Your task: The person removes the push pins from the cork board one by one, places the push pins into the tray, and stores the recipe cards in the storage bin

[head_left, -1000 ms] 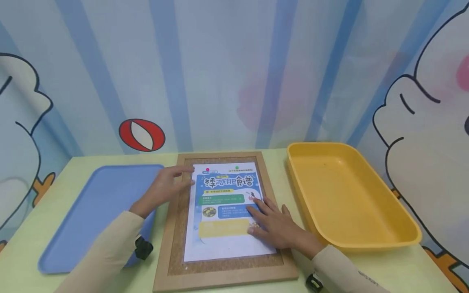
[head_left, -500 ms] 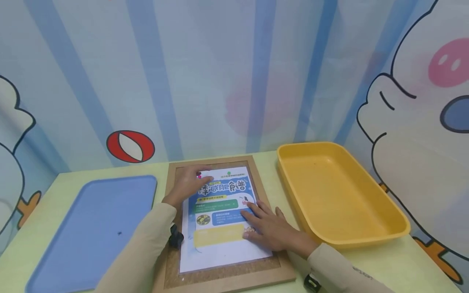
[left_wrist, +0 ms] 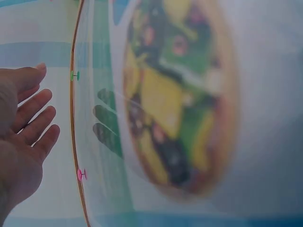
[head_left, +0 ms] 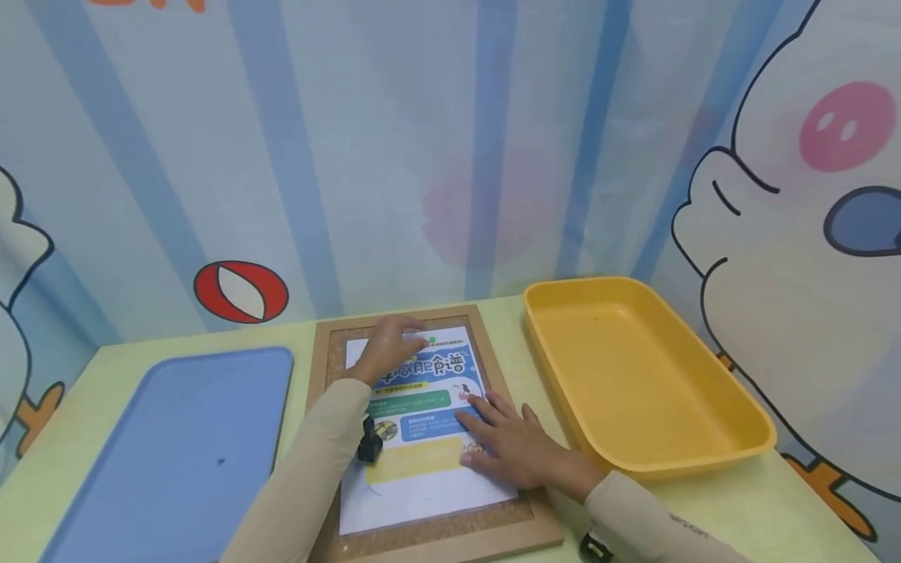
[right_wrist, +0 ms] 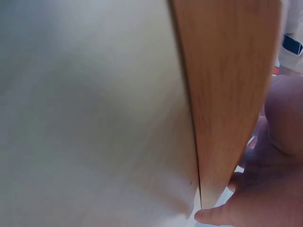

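Observation:
A corkboard [head_left: 457, 543] with a wooden frame lies on the table, a printed poster [head_left: 422, 504] on it. My left hand [head_left: 387, 348] hovers over the poster's upper part, its fingers close to a green pushpin [head_left: 432, 340]. In the left wrist view, that hand [left_wrist: 28, 127] has loosely extended fingers, holds nothing and stands apart from the green pushpin [left_wrist: 75, 75] and a pink pushpin [left_wrist: 82, 174]. The head view hides the pink one behind the hand. With fingers spread, my right hand [head_left: 517, 446] rests on the poster's right side, across the wooden frame [right_wrist: 222, 94].
A blue tray [head_left: 183, 438] lies left of the corkboard. To the right stands a deep yellow tray [head_left: 647, 375]. A striped cartoon curtain [head_left: 380, 156] rises behind the pale yellow table [head_left: 704, 516].
My left hand has moved right from the poster's upper left edge, past the pink pushpin, to near the green one. The head view has shifted; my right hand has stayed on the poster.

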`<state>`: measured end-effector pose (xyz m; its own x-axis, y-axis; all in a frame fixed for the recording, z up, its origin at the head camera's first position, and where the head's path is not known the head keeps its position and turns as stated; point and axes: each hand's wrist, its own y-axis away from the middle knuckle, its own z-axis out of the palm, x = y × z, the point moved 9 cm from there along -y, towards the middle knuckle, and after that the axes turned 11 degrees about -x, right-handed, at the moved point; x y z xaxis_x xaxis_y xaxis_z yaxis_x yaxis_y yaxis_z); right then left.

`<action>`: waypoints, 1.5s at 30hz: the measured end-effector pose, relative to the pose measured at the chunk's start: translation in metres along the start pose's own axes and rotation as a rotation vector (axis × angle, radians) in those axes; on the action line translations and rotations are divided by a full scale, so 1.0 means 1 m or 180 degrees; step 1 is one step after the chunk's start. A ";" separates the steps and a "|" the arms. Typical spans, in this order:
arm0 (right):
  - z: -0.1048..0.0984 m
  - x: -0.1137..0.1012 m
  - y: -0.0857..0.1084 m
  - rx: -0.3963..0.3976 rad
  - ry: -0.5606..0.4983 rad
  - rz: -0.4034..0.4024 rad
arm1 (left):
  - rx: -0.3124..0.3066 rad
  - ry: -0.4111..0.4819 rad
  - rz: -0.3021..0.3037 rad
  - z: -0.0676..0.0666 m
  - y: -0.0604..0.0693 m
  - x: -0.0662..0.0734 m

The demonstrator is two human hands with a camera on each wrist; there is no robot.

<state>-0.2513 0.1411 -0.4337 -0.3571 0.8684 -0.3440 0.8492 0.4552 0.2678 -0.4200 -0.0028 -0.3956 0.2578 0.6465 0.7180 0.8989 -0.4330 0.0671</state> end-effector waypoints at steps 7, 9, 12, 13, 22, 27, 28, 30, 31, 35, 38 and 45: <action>0.000 -0.001 0.001 -0.0021 0.0006 0.0018 | -0.0055 -0.0182 0.0088 0.006 -0.014 0.004; 0.001 0.000 0.001 -0.0046 0.0004 0.0037 | -0.0067 -0.0222 0.0098 0.007 -0.016 0.003; 0.001 0.000 0.001 -0.0050 0.0008 0.0051 | -0.0103 -0.0240 0.0101 0.009 -0.021 0.001; 0.000 0.000 0.001 -0.0047 0.0009 0.0049 | -0.0117 -0.0242 0.0096 0.010 -0.022 0.001; 0.000 0.000 0.003 -0.0013 0.0072 0.0073 | -0.0209 -0.0306 -0.0035 0.016 -0.028 0.002; 0.001 0.001 0.002 -0.0007 0.0050 0.0041 | -0.0250 -0.0457 -0.0011 0.020 -0.034 0.005; 0.001 0.001 0.002 -0.0004 0.0048 0.0034 | -0.0248 -0.0500 0.0010 0.021 -0.035 0.006; 0.001 0.000 0.002 0.0005 0.0056 0.0024 | -0.0245 -0.0565 0.0048 0.021 -0.036 0.007; 0.001 0.000 0.002 0.0008 0.0064 0.0020 | -0.0241 -0.0589 0.0051 0.021 -0.036 0.007; 0.000 -0.001 0.002 -0.0003 0.0080 0.0019 | -0.0221 -0.0621 0.0071 0.020 -0.036 0.008; -0.001 -0.001 0.002 -0.0015 0.0085 0.0024 | -0.0200 -0.0639 0.0087 0.019 -0.036 0.010; 0.001 0.000 0.001 -0.0032 0.0082 0.0043 | -0.0157 -0.0569 -0.0064 0.022 -0.037 0.008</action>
<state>-0.2503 0.1416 -0.4340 -0.3555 0.8793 -0.3170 0.8500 0.4452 0.2815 -0.4431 0.0320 -0.4075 0.3027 0.7548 0.5819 0.8871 -0.4463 0.1174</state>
